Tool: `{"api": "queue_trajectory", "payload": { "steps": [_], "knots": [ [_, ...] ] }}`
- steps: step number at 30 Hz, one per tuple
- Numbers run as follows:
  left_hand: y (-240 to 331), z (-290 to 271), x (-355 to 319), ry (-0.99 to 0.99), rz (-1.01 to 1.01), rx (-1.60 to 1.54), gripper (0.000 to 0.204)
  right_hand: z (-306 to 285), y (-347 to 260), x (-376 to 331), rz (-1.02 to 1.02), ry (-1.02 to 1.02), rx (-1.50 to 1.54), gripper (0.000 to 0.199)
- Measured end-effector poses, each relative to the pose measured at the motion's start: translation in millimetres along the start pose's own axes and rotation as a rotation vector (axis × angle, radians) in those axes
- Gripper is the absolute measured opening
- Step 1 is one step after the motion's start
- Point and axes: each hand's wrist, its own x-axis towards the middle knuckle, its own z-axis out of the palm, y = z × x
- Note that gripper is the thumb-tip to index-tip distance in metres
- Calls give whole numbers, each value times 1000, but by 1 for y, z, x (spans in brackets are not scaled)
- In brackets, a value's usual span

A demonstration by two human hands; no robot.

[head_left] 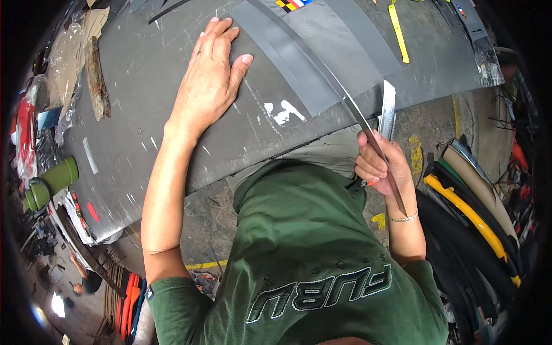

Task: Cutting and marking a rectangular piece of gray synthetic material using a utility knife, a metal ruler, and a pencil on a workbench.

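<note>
My left hand (214, 72) lies palm down on the dark worktable (138, 131), fingers stretched out. Its fingertips come close to the left edge of a grey, leather-like sheet (305, 72) with lighter and darker bands. In my right hand (384, 158), at the table's near edge, is a utility knife (388, 106), its silvery blade pointing away from me. The same hand pinches a long, thin dark strip (359, 115). That strip runs from the far side over the sheet and ends in a point above my wrist. My fingers hide most of the knife's handle.
A yellow tape strip (398, 33) lies right of the sheet. On the left are a worn wooden stick (96, 80), clear plastic wrapping (60, 63) and a green roll (52, 183). Rolled materials, one yellow (468, 210), stand at the right. Another person (87, 279) is at the far lower left.
</note>
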Motion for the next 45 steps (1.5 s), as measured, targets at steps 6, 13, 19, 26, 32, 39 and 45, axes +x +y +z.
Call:
{"api": "queue_trajectory", "payload": {
  "steps": [6, 13, 19, 26, 32, 39, 45],
  "knots": [
    [2, -4, -1, -25, 12, 124, 50, -8, 7, 4, 31, -114, 149, 35],
    [14, -4, 8, 81, -200, -232, 64, 30, 19, -2, -306, 333, -1127, 27],
    [18, 1, 7, -37, -33, 115, 86, 43, 23, 6, -346, 322, -1168, 27],
    [25, 4, 7, -52, -95, 91, 98, 40, 28, 11, -263, 404, -914, 25],
    [23, -1, 6, -87, -34, 84, 106, 37, 27, 11, -317, 398, -1027, 23],
    [20, 1, 4, -84, -73, 56, 104, 37, 23, 10, -293, 384, -1032, 22],
    [20, 2, 5, -72, -55, 84, 113, 34, 23, 9, -280, 364, -1015, 21]
  ]
}}
